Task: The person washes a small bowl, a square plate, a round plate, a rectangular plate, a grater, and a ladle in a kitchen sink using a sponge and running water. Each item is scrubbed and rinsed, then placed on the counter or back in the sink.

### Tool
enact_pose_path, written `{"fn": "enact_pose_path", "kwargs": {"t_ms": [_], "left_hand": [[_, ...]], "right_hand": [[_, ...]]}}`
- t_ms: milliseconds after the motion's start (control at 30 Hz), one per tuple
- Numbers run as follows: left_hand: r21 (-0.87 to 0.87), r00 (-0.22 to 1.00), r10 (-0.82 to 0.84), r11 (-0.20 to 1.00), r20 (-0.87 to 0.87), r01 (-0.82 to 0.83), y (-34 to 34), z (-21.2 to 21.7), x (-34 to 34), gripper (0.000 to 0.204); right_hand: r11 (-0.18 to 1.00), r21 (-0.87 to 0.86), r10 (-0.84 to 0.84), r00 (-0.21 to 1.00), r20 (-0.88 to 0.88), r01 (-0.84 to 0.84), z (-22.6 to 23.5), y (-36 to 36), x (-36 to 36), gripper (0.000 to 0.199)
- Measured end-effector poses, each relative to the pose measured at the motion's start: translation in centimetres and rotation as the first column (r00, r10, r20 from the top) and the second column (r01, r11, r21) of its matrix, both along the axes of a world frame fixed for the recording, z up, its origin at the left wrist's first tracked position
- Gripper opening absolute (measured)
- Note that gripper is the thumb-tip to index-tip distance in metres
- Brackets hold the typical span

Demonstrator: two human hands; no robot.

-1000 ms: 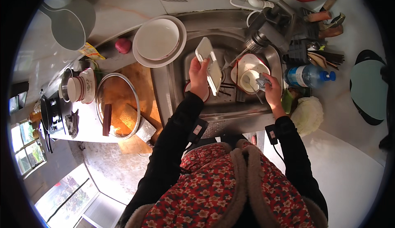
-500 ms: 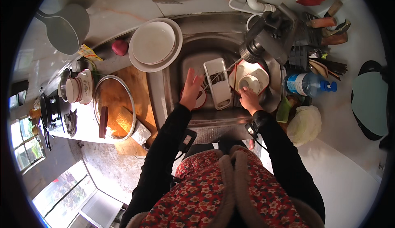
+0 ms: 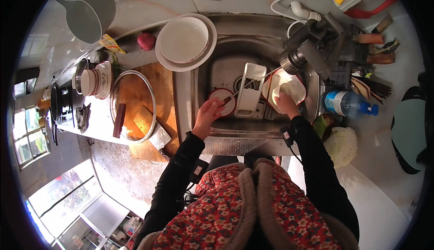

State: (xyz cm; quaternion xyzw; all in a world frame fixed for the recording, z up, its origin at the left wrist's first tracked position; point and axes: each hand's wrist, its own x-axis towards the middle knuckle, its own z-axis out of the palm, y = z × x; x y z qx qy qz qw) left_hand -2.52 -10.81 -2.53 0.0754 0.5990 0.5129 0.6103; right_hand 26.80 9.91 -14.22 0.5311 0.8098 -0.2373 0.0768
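Observation:
My left hand (image 3: 208, 118) is at the left side of the sink, over the edge of a red-rimmed white dish (image 3: 217, 93). Its fingers close around the brown handle of a thin metal utensil (image 3: 227, 100), whose shaft slants up to the right; its far end is hard to make out. On the right, my right hand (image 3: 286, 104) grips a small pale bowl (image 3: 285, 88), tilted above a larger white basin with a red rim (image 3: 296, 85). A white slotted rack (image 3: 249, 100) stands between my hands.
Stacked white plates (image 3: 184, 40) rest at the sink's back left. A black faucet (image 3: 307, 56) reaches over the back right. Beside the sink are a blue-capped bottle (image 3: 346, 104) and a cabbage (image 3: 341, 146). A glass lid (image 3: 133, 107) lies on a wooden cutting board (image 3: 168, 96).
My left hand has gone from spread fingers to closing at the utensil's handle. My right hand has lifted and tilted the small bowl. The whole view has shifted slightly.

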Motion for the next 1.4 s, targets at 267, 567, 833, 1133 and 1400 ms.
{"fn": "enact_pose_path", "kwargs": {"t_ms": [267,567,833,1133,1400], "left_hand": [[0.172,0.963,-0.267,0.950,0.015,0.261,5.5,1.4,4.0,0.062],[0.118,0.986,-0.091,0.990,0.140,0.075,12.1,3.6,10.6,0.074],[0.175,0.973,-0.227,0.957,-0.049,0.232,12.9,3.2,8.9,0.047],[0.133,0.972,-0.232,0.963,-0.021,0.233,13.0,5.2,7.4,0.053],[0.092,0.928,-0.339,0.930,-0.154,0.355,13.2,7.5,5.8,0.057]], "right_hand": [[0.745,-0.649,-0.622,0.512,-0.592,0.155,6.1,0.0,1.0,0.033],[0.993,0.112,0.100,0.794,-0.600,-0.041,13.3,-7.0,-6.5,0.033],[0.828,0.522,0.444,0.806,-0.391,-0.204,16.7,-5.2,-5.3,0.030],[0.705,0.685,0.515,0.796,-0.318,-0.183,16.2,-4.6,-6.0,0.028],[0.727,0.657,0.497,0.812,-0.306,-0.198,15.6,-4.2,-6.8,0.028]]}}
